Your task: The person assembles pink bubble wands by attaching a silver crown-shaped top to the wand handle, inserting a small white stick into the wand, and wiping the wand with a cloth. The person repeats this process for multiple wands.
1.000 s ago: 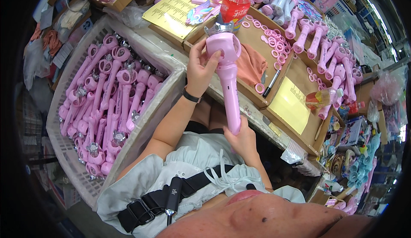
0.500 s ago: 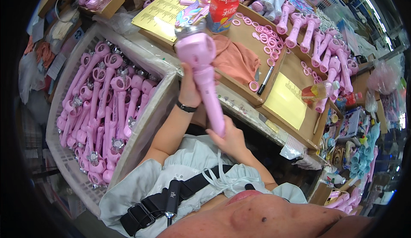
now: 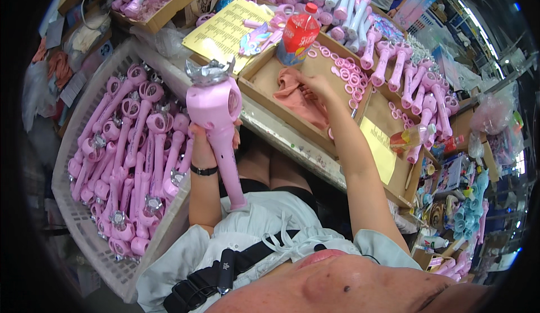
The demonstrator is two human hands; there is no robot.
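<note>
My left hand (image 3: 203, 148) is closed around the upper handle of a pink toy wand (image 3: 212, 107). The wand leans upright in front of my body, a silver crown (image 3: 209, 73) at its top and its lower end by my shirt. My right hand (image 3: 316, 88) reaches into a cardboard tray (image 3: 264, 71) and grips a crumpled orange cloth (image 3: 301, 106); some of its fingers are hidden by the cloth and hand. Left of the wand, a white plastic basket (image 3: 70, 206) holds many similar pink wands (image 3: 135, 144).
Behind the cloth stands a red-labelled bottle (image 3: 297, 34). Pink rings (image 3: 351, 79) lie scattered in the tray. A yellow printed sheet (image 3: 230, 31) lies at the back, another yellow sheet (image 3: 378, 150) to the right. More pink wand parts (image 3: 388, 59) are piled along the far side.
My right hand has left the wand's lower end and moved forward onto the orange cloth, which is now bunched up. The wand, in my left hand, has shifted left.
</note>
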